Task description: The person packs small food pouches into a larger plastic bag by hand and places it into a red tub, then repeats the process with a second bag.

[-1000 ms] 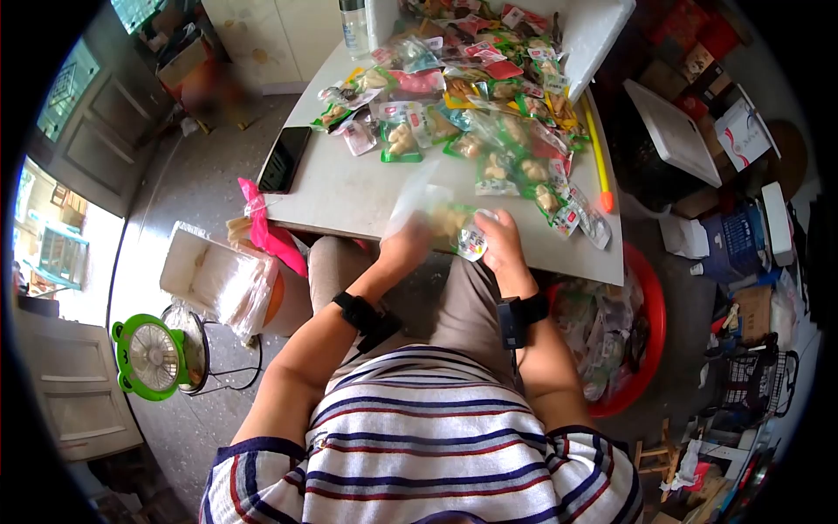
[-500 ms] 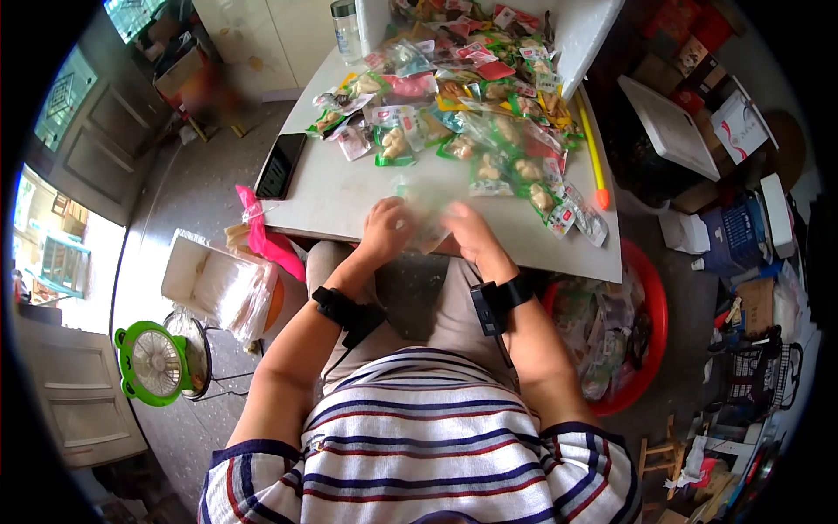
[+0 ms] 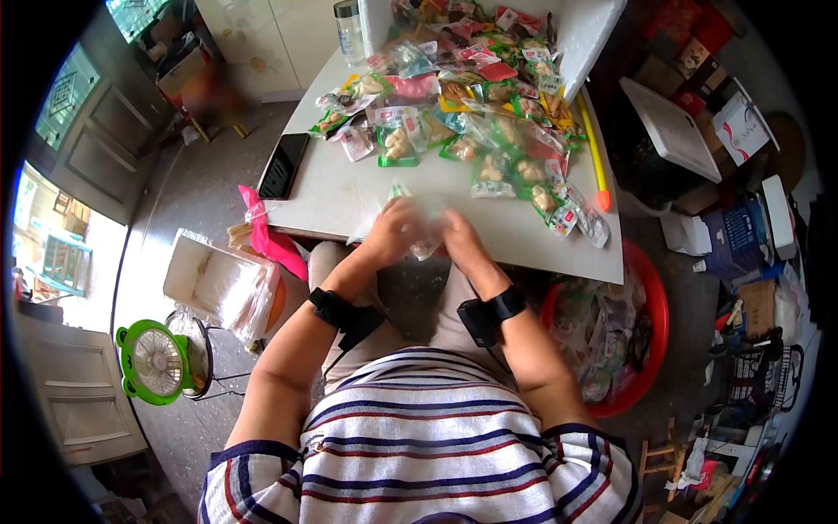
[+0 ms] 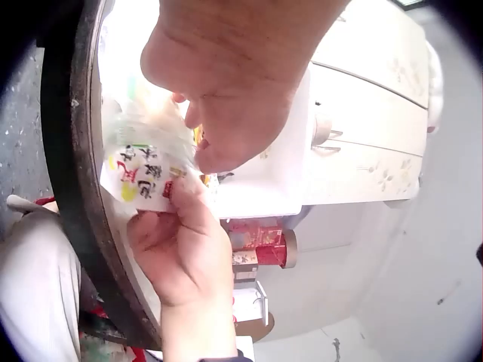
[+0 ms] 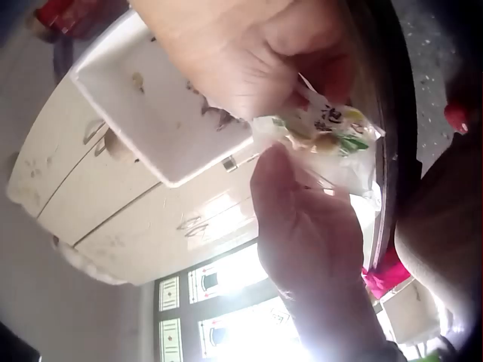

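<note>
Above the table's near edge, my left hand (image 3: 391,231) and right hand (image 3: 463,240) face each other with a small snack packet (image 3: 423,250) between them. In the left wrist view the packet (image 4: 143,181) shows a white face with dark, red and yellow printing, and my right thumb and fingers (image 4: 185,215) pinch its edge. Clear plastic film surrounds the packet. My left hand (image 5: 309,234) grips the film and packet from the other side in the right wrist view, where a green print and pale contents show through. Some of the left fingertips are hidden.
Several similar packets (image 3: 397,144) lie heaped across the table (image 3: 332,192), spilling from a white foam box (image 3: 594,44). A phone (image 3: 284,166), a jar (image 3: 347,35) and a yellow stick (image 3: 594,157) lie around the heap. A red basin (image 3: 659,336) holds bagged packets.
Both hands have drawn closer together, the right one moving left. The clear film that stood up over the left hand is now lower, gathered with the packet between the hands.
</note>
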A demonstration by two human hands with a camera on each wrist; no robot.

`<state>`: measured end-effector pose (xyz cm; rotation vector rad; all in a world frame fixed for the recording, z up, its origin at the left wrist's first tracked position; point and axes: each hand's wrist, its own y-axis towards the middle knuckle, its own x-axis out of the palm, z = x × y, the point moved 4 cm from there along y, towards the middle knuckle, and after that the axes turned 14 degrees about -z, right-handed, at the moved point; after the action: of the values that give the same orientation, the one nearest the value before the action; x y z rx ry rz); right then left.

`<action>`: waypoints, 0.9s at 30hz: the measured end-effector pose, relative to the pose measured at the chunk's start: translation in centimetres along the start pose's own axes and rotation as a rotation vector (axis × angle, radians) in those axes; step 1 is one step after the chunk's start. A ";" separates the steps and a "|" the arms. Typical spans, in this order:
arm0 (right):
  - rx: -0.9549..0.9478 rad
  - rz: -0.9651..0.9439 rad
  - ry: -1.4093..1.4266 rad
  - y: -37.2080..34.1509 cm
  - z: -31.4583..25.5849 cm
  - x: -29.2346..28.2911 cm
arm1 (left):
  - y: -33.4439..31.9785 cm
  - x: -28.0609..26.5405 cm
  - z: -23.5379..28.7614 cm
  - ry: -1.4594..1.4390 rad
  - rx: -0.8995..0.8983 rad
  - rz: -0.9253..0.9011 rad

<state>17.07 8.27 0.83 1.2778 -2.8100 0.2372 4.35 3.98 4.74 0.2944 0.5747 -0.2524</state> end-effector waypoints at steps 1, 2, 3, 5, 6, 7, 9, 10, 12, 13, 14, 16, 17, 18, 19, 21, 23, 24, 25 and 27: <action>0.021 -0.002 0.131 -0.1 0.1 0.1 | 0.0 -0.1 -0.2 0.050 -0.009 -0.020; 0.042 -0.003 0.261 -0.1 0.0 0.2 | 0.0 -0.1 -0.4 0.101 -0.018 -0.040; 0.062 -0.002 0.390 -0.2 -0.1 0.2 | 0.0 0.0 -0.5 0.151 -0.024 -0.059; 0.036 0.005 0.446 0.3 0.3 0.3 | 0.3 0.8 2.2 0.372 -0.083 -0.104; 0.022 0.007 0.475 0.6 0.0 0.7 | 0.4 1.1 3.1 0.484 -0.114 -0.127; 0.029 0.012 0.491 0.6 -0.2 0.8 | 0.4 1.0 3.1 0.450 -0.068 -0.123; 0.044 0.028 0.524 0.3 -0.8 1.0 | 0.6 0.9 2.8 0.379 0.026 -0.120; 0.022 0.015 0.571 0.5 -0.2 0.8 | 0.7 0.7 2.6 0.370 0.044 -0.095; -0.022 -0.018 0.664 1.1 1.0 0.5 | 0.6 0.3 2.3 0.355 0.075 -0.041; -0.014 -0.002 0.659 1.1 1.3 0.4 | 0.6 0.5 1.7 0.353 0.043 -0.061; -0.007 0.013 0.655 1.0 1.5 0.4 | 0.5 0.9 1.1 0.351 0.011 -0.079; -0.004 0.066 0.657 0.7 1.4 0.5 | 0.4 0.9 1.5 0.430 -0.038 -0.097; -0.006 0.106 0.664 0.5 1.3 0.6 | 0.2 1.0 2.0 0.509 -0.056 -0.098; -0.008 0.146 0.672 0.2 1.2 0.6 | 0.1 1.0 2.5 0.587 -0.074 -0.100; -0.019 0.145 0.465 0.1 0.9 0.7 | 0.0 0.9 2.5 0.575 -0.047 -0.053; -0.038 0.139 0.049 0.0 0.3 1.1 | 0.0 0.9 2.6 0.549 0.007 0.039; -0.049 0.121 0.105 0.4 1.1 0.6 | 0.1 0.9 2.7 0.534 0.019 0.043; -0.009 0.085 0.305 0.2 0.9 0.7 | 0.1 0.9 2.9 0.529 0.023 0.046; 0.033 0.048 0.506 0.1 0.9 1.0 | 0.1 0.8 3.2 0.524 0.049 0.029; -0.042 0.040 0.690 0.6 0.8 1.2 | 0.3 0.6 3.8 0.514 0.100 -0.005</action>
<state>15.82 7.61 0.05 0.8977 -2.2321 0.5042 6.81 2.82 7.48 0.4594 1.0720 -0.2099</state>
